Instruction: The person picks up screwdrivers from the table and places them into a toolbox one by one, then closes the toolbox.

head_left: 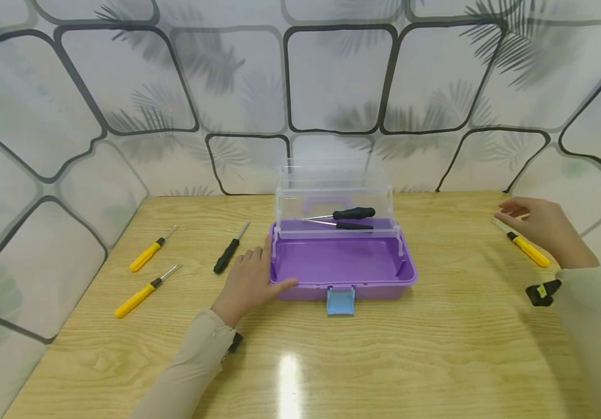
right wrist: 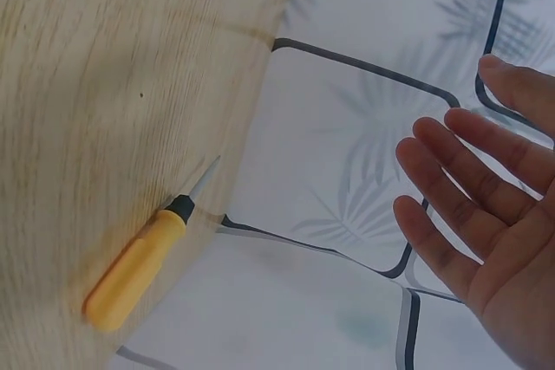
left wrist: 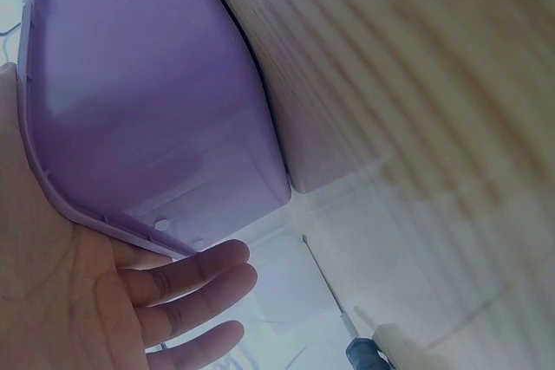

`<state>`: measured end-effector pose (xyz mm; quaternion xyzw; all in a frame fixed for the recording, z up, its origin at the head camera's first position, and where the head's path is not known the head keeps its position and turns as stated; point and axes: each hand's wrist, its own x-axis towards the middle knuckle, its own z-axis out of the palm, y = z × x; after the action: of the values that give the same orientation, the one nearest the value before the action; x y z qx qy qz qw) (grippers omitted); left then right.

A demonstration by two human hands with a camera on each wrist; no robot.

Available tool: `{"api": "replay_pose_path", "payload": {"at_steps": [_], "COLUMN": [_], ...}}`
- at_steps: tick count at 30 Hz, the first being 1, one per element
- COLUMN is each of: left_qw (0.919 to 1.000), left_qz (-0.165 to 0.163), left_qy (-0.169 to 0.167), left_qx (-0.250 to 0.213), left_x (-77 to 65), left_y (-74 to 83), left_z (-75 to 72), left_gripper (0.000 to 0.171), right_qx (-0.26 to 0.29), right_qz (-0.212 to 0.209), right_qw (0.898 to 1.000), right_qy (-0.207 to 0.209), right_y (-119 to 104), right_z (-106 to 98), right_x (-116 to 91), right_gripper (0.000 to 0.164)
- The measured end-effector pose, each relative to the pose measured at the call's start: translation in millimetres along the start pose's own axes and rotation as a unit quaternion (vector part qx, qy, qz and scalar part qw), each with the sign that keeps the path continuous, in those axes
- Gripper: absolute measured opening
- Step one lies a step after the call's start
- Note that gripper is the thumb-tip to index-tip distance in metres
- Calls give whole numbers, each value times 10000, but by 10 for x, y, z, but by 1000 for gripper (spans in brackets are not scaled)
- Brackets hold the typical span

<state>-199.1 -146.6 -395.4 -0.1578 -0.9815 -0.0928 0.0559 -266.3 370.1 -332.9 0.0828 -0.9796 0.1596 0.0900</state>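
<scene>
On the table stands an open purple toolbox (head_left: 342,292) with a light blue latch (head_left: 340,302) at its front and a raised clear lid (head_left: 332,174). My left hand (head_left: 248,279) rests against its left side, thumb along the front rim; in the left wrist view the fingers reach loosely past the purple wall (left wrist: 156,101). Two black-handled screwdrivers (head_left: 354,213) lie in the clear upper part at the back of the box. At the far right, my right hand (head_left: 538,227) hovers near the tip of a yellow-handled screwdriver (right wrist: 134,275), its fingers apart and holding nothing.
Left of the box lies another black-handled screwdriver (head_left: 227,256). Farther left are two yellow-handled screwdrivers, an upper one (head_left: 145,256) and a lower one (head_left: 137,299). A patterned wall covering (head_left: 339,81) rises right behind the wooden table (head_left: 384,361).
</scene>
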Motion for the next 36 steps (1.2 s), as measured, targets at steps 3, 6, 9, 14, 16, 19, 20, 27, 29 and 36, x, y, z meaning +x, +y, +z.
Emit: {"api": "replay_pose_path", "payload": {"at_steps": [3,6,9,14,16,19,20,27,29,36], "left_qw": [10000,10000,10000,9999,9999,9999,9999,10000,10000,10000], "left_qz": [1,11,17,-7,-16,-20,-19,-31,-35,-21], "left_qy": [-7,6,26,22,24,29,33,43,40,26], "left_qx": [30,53,62,98,110,132,142,80,67,37], "left_x": [0,-2,-4,-5,-5,-6,-6,-10,-9,-19], "left_y": [0,2,5,10,11,10,10,12,10,14], "left_z": [4,5,4,7,10,13,14,12,17,3], "left_gripper": [109,109,110,110,110,110,110,110,110,110], "right_qx": [-28,-51,-48,-15,-14,0,-3,11,13,28], "right_qz": [25,83,172,260,275,302,312,349,352,387], "right_qw": [10000,9999,9998,9995,9995,9993,9993,9991,9990,9987], "right_qy": [-23,-41,-98,-159,-172,-200,-207,-256,-276,-335], "right_y": [35,67,96,135,149,167,173,194,207,263], "right_z": [11,21,35,69,84,106,112,133,141,182], "right_x": [-3,-11,-25,-51,-62,-75,-79,-96,-98,-99], "right_gripper": [42,44,49,53,54,54,54,53,53,52]}}
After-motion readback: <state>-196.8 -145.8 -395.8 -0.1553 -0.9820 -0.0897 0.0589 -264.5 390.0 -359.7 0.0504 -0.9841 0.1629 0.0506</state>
